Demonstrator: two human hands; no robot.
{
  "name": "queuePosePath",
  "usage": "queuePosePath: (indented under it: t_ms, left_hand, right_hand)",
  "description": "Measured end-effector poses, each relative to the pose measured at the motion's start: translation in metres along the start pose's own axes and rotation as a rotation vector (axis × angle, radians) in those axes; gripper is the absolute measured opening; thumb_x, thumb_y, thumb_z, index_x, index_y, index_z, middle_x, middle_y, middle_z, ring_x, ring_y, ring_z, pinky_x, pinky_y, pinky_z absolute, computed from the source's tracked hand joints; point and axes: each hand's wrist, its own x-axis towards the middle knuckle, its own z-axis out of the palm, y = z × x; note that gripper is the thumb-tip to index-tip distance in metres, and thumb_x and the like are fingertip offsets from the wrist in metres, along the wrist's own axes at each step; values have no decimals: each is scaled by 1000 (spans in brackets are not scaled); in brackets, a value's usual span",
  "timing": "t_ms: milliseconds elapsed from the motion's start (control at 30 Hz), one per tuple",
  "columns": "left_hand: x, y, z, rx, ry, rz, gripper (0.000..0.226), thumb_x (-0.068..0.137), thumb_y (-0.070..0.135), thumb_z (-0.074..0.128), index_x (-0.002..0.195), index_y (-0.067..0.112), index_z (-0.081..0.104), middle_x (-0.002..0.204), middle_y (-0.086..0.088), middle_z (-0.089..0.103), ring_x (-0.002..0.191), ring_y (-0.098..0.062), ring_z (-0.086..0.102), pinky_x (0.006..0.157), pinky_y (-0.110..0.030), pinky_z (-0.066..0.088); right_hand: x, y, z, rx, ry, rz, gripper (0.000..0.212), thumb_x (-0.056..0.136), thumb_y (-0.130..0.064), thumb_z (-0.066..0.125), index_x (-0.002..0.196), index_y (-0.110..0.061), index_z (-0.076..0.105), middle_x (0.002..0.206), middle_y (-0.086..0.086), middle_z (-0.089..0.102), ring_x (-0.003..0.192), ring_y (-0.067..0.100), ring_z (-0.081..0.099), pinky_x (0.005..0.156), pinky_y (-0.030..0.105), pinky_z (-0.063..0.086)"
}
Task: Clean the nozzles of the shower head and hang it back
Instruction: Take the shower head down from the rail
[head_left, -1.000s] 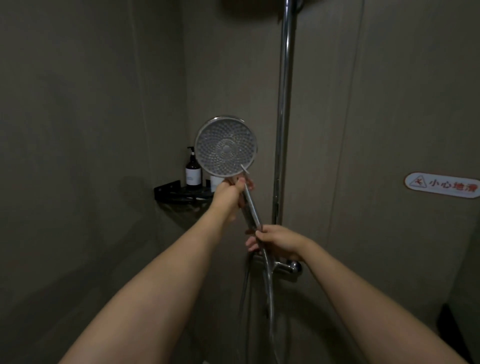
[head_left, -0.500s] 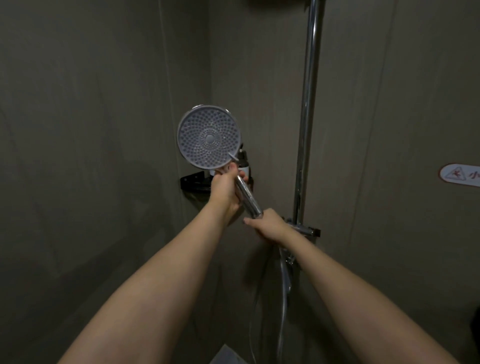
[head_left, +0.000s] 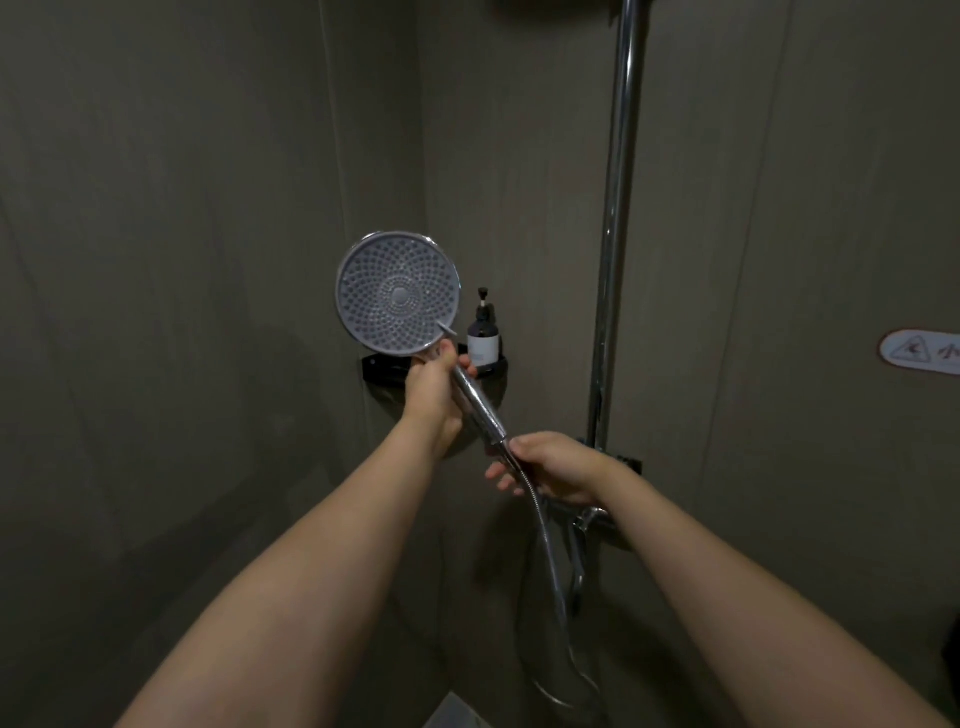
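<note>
Left hand (head_left: 434, 387) fingers curled round the top of the handle, just under the disc of the shower head (head_left: 398, 294); firm hold. Right hand (head_left: 556, 467) fingers wrapped round the handle's low end where the hose (head_left: 548, 551) joins. Shower head is off its mount, held up mid-scene in front of the far corner, nozzle face turned toward the camera, handle slanting down to the right.

Step, as I judge it: inspection or setup for cleaning; nothing is rubbing the nozzles, no cloth or brush visible. Next move likely needs one hand freed to work the nozzle face while the other steadies the handle; then lift to the rail (head_left: 615, 234) for hanging. Bracket itself not visible.

Materials: face is a flat grey round plate, matte, dotted with rings of small nubs round a centre boss, thin chrome rim. Handle chrome, smooth, tapered tube. Hose ribbed metal, flexible, loops down near right. Rail polished chrome, vertical. Dark pump bottle (head_left: 484, 338) on black corner shelf (head_left: 382, 364) just behind. Walls dull grey-brown panels.
</note>
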Motion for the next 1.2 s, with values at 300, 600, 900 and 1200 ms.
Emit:
queuePosePath:
  t_ms: [300, 600, 900, 1200]
  left_hand:
    - [-3, -1, 8, -21, 1, -29, 12, 97, 18, 45, 86, 17, 50, 71, -1, 51, 64, -13, 51, 69, -27, 45]
    - [-11, -1, 10, -59, -26, -21, 13, 98, 17, 42, 85, 18, 47, 71, -1, 47, 65, -13, 48, 73, -27, 43]
    - [-14, 3, 8, -44, -22, -4, 16, 98, 18, 42, 82, 17, 48, 70, -1, 48, 64, -13, 48, 71, -26, 44]
    - [-15, 4, 9, -58, -24, 0, 16, 98, 16, 42, 82, 17, 47, 69, -1, 48, 63, -14, 49, 72, -27, 44]
  right_hand:
    - [-1, 6, -1, 74, 166, -62, 24, 98, -30, 40, 97, -18, 60, 89, 5, 66, 75, 14, 60, 68, 26, 48]
    - [-10, 5, -1, -68, 228, -97, 6, 91, -23, 55, 93, -17, 56, 82, 3, 57, 72, 13, 53, 67, 26, 44]
    - [-14, 4, -6, -33, 105, -76, 21, 96, -15, 44, 94, -11, 64, 87, 5, 70, 77, 11, 68, 74, 26, 50]
    - [-8, 13, -12, 179, 112, -19, 40, 98, -42, 32, 118, -17, 56, 106, 7, 68, 100, 19, 66, 90, 38, 46]
